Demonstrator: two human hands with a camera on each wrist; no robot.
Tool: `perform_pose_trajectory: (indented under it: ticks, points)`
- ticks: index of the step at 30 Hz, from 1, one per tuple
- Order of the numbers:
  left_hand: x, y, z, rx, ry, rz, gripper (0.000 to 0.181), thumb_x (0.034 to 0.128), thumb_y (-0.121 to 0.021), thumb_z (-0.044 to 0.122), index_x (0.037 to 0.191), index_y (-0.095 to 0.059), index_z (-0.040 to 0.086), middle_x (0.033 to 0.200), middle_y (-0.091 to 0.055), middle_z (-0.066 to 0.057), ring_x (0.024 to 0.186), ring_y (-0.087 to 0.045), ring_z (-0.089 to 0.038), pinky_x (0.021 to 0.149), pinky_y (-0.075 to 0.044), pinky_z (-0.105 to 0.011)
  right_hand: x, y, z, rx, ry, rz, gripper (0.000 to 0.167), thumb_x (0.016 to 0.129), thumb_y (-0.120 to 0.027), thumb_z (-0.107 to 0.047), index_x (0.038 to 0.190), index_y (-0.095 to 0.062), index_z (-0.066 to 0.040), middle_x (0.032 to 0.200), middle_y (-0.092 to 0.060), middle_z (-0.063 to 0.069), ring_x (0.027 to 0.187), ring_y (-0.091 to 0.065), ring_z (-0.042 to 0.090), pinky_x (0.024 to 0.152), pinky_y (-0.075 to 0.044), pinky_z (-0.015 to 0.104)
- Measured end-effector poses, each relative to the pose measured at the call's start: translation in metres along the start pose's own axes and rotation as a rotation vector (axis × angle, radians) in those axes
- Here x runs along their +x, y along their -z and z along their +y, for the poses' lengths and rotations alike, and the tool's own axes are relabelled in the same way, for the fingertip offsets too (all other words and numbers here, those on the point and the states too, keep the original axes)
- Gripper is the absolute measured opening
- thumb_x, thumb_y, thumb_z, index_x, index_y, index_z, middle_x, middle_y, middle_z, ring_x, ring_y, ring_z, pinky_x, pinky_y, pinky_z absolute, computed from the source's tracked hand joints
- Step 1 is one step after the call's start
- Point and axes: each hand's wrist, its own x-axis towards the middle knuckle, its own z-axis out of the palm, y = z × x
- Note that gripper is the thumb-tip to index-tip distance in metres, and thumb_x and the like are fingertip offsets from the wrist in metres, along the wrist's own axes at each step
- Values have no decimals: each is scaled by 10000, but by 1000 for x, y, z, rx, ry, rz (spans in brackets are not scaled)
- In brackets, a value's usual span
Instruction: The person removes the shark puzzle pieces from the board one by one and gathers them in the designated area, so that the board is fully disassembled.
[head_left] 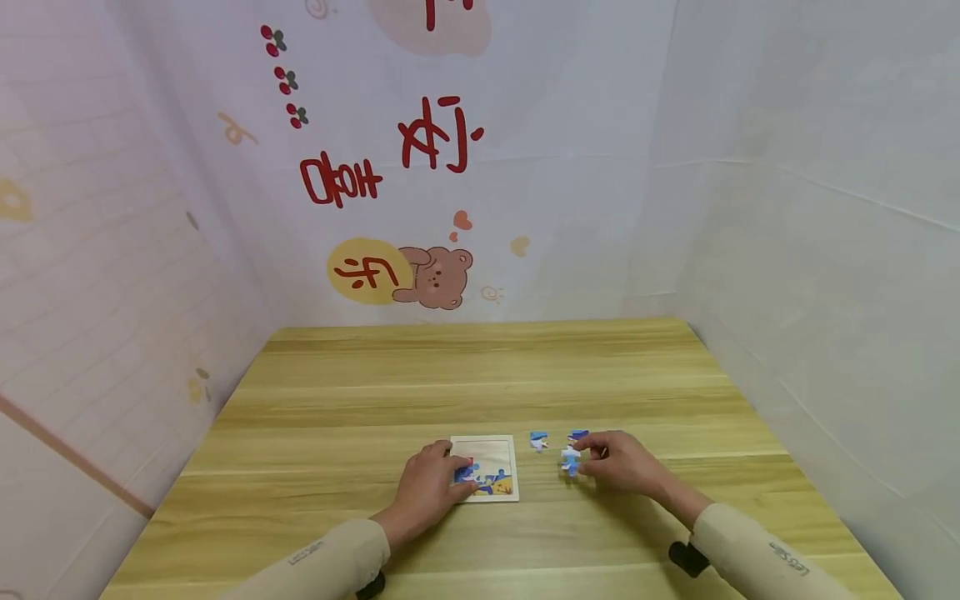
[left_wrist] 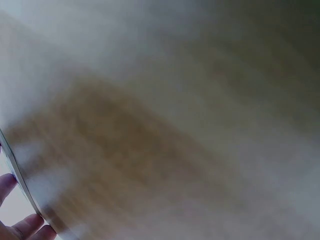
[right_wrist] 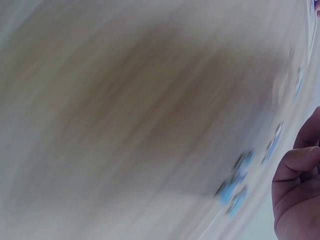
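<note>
Blue piece [head_left: 571, 462] is lying 9 o'clock from right hand [head_left: 622, 463] — can't tell if pinched. Left hand [head_left: 430, 483] is gripping tray [head_left: 491, 453].

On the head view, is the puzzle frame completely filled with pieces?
No, bare backing shows in the upper part of the puzzle frame, above the pieces lying in it.

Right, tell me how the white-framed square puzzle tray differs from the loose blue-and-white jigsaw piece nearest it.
The white-framed square puzzle tray is much larger than the loose blue-and-white jigsaw piece. The tray has straight sides; the piece's outline is irregular. The left hand grips the tray, while no hand touches the piece. Both lie on the yellow-brown wood-grain table.
</note>
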Motion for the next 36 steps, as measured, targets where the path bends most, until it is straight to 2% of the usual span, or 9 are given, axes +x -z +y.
perform_pose_trajectory:
  ticks: [6, 12, 24, 36]
  points:
    - [0, 0, -1, 6, -13, -1, 375, 858, -764, 396, 1131, -765, 139, 1259, -597, -203, 1142, -577, -364, 924, -453, -557, -9, 15, 14, 22, -33, 3, 312, 864, -761, -155, 1129, -701, -1, 782, -519, 13, 631, -438, 82, 549, -372, 252]
    - [0, 0, -2, 0, -14, -2, 375, 858, -764, 397, 1132, -765, 140, 1264, -596, -198, 1147, -573, -358, 928, -448, -556, -8, 15, 22, 42, -54, -21, 295, 865, -759, -159, 1112, -703, -9, 725, -489, -3, 572, -389, 65, 527, -346, 249]
    - [-1, -1, -2, -10, 2, -17, 376, 863, -760, 390, 1153, -758, 151, 1280, -589, -185, 1151, -567, -343, 926, -447, -552, -5, 7, 19, -111, -25, -22, 265, 831, -777, -168, 1057, -730, -38, 709, -510, -36, 599, -434, 73, 556, -368, 250]
    - [0, -1, -3, -18, 13, -19, 389, 865, -750, 412, 1151, -755, 149, 1288, -585, -181, 1164, -559, -352, 946, -432, -561, -2, 3, 24, -170, -10, 6, 296, 854, -767, -198, 1107, -720, -53, 698, -499, -51, 602, -431, 77, 545, -363, 254]
